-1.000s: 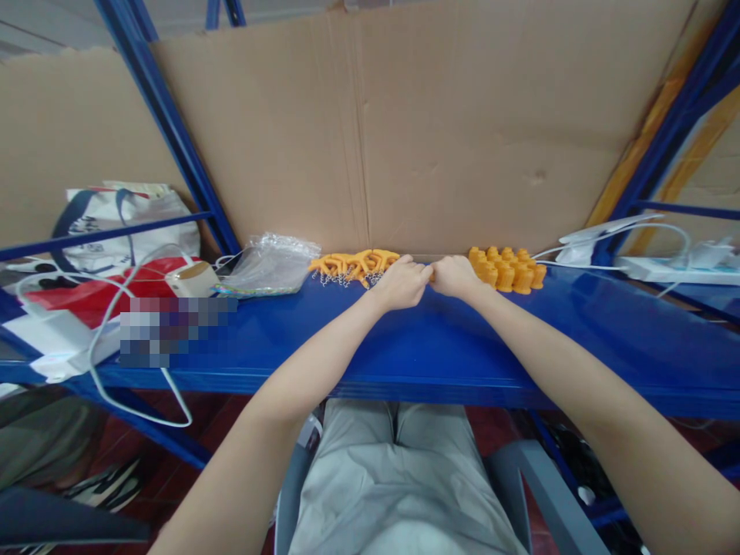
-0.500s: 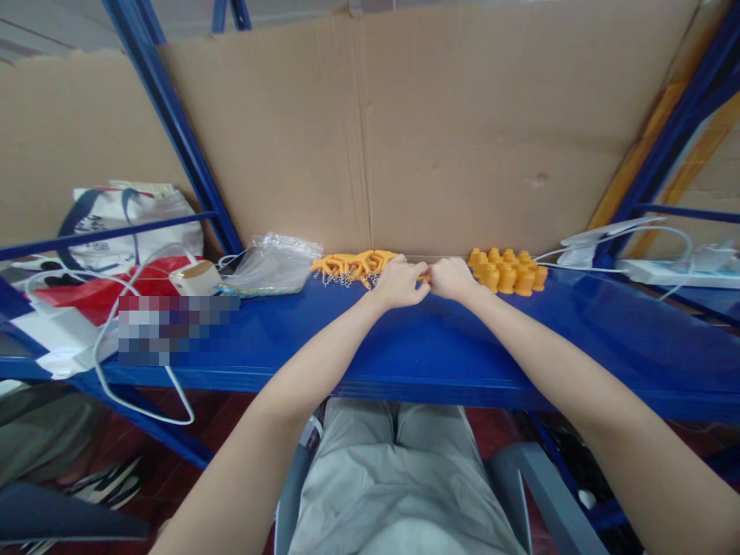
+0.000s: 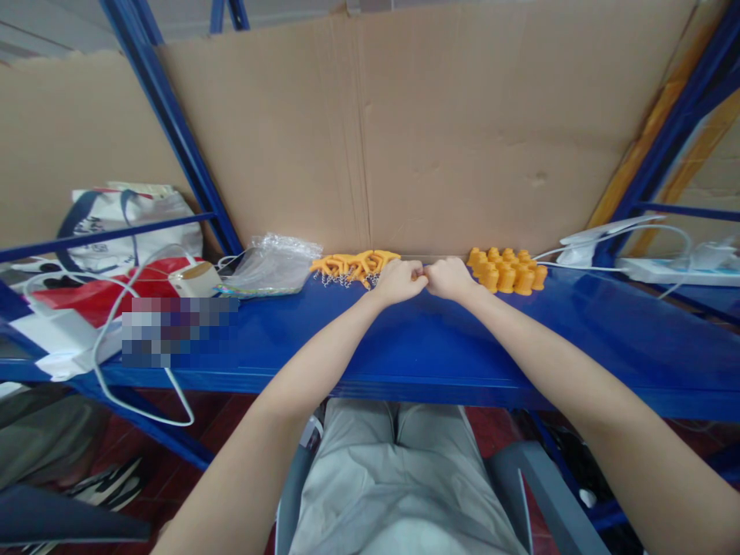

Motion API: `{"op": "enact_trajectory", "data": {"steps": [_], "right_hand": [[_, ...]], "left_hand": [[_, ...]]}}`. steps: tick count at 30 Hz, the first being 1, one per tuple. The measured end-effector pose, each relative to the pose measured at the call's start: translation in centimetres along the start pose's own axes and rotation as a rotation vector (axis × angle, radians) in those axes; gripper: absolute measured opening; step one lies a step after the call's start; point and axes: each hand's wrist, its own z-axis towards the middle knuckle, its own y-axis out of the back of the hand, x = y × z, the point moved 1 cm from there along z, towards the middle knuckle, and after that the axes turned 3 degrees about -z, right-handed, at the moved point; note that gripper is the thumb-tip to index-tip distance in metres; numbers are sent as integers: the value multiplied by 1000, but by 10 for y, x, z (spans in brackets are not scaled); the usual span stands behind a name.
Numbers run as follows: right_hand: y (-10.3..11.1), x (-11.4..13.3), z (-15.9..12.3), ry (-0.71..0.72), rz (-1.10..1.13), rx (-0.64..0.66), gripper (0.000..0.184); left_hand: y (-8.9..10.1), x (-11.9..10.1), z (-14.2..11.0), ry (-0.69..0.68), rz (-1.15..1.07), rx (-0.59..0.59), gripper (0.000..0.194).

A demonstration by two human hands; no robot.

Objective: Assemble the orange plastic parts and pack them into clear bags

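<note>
My left hand (image 3: 400,282) and my right hand (image 3: 449,278) meet over the back of the blue shelf, fingers curled and closed against each other. A small orange piece, seen between them a moment before, is now almost wholly hidden by the fingers. Just left of my left hand lies a pile of orange branching pieces (image 3: 361,264) with small metal chains hanging from them. To the right of my right hand, several orange knob-shaped pieces (image 3: 506,276) stand upright in close rows.
A stack of clear plastic bags (image 3: 271,270) lies left of the pile. Farther left are a red bag (image 3: 86,297), a white tote (image 3: 136,223) and a looping white cable (image 3: 104,370). Cardboard (image 3: 462,139) walls off the back. A power strip (image 3: 682,271) sits at right.
My two hands have closed tighter together, and the left thumb and fingers have drawn in. The orange piece between them has gone out of sight behind the fingers.
</note>
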Motion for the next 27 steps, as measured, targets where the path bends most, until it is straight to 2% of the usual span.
{"op": "enact_trajectory", "data": {"steps": [5, 13, 20, 23, 25, 27], "right_hand": [[0, 1, 0, 15, -18, -23, 39], [0, 1, -2, 35, -18, -55, 35], [0, -2, -1, 71, -9, -138, 36], [-1, -4, 0, 82, 4, -180, 35], [-3, -6, 0, 97, 14, -195, 34], [-5, -7, 1, 118, 19, -194, 33]], "left_hand": [[-1, 5, 4, 56, -210, 42, 16], [-9, 14, 7, 161, -673, 140, 29], [-4, 7, 5, 408, -1018, 234, 23], [-1, 6, 3, 382, -966, 277, 22], [-1, 5, 2, 300, -805, 275, 21], [-2, 5, 0, 179, -552, 239, 18]]}}
